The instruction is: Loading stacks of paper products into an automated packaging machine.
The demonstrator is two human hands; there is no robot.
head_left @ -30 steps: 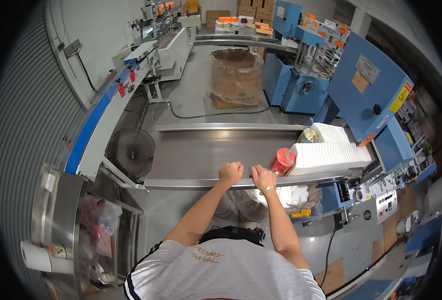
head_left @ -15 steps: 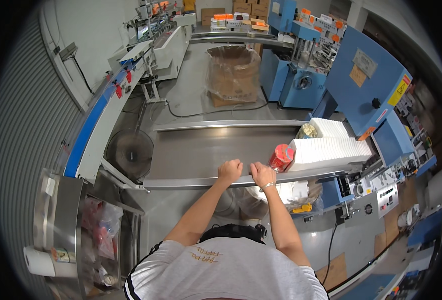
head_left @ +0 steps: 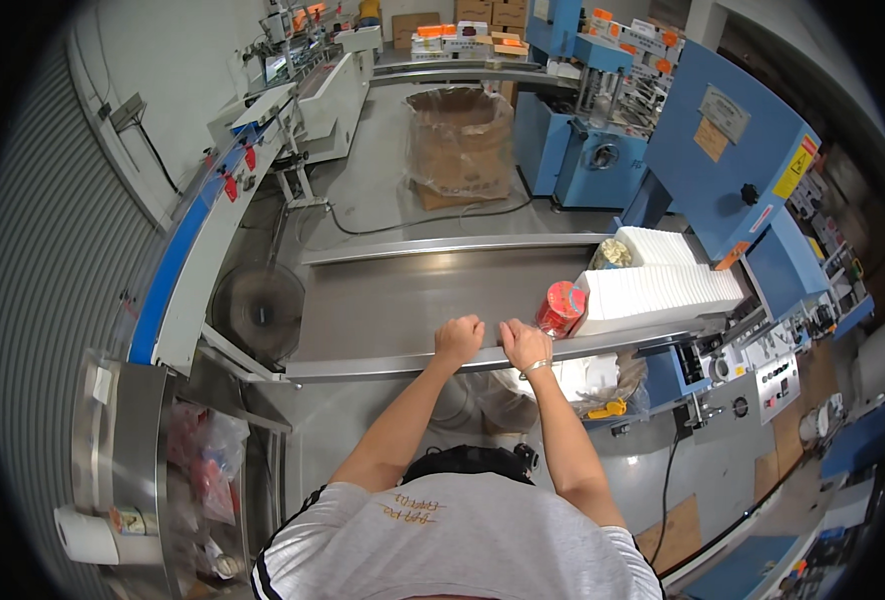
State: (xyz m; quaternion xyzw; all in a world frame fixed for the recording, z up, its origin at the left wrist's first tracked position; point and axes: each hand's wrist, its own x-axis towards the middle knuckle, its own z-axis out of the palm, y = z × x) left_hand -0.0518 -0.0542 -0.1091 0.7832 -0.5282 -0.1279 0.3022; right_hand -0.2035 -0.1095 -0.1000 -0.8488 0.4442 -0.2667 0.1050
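My left hand (head_left: 459,341) is closed at the near metal rail (head_left: 373,371) of a long steel trough (head_left: 433,300). Just to its right, my right hand (head_left: 525,343), with a bracelet at the wrist, is closed over the same rail. Both palms face down, so whatever the curled fingers hold, if anything, is hidden. Nearest to the right hand, a red cylindrical pack (head_left: 562,308) leans by the end of a long row of stacked white sheets (head_left: 653,300). Behind it, a pale yellowish roll-like pack (head_left: 614,254) sits beside a second white row (head_left: 661,247).
A blue machine (head_left: 733,150) stands over the trough's right end. Along the left runs a conveyor with a blue edge (head_left: 191,245). Beyond the trough is a plastic-lined carton (head_left: 460,148). A plastic-lined bin (head_left: 498,400) stands below the near rail, and a steel cabinet (head_left: 138,450) at lower left.
The whole view has shifted slightly. Both hands stay closed at the rail, and the packs and white stacks keep their places.
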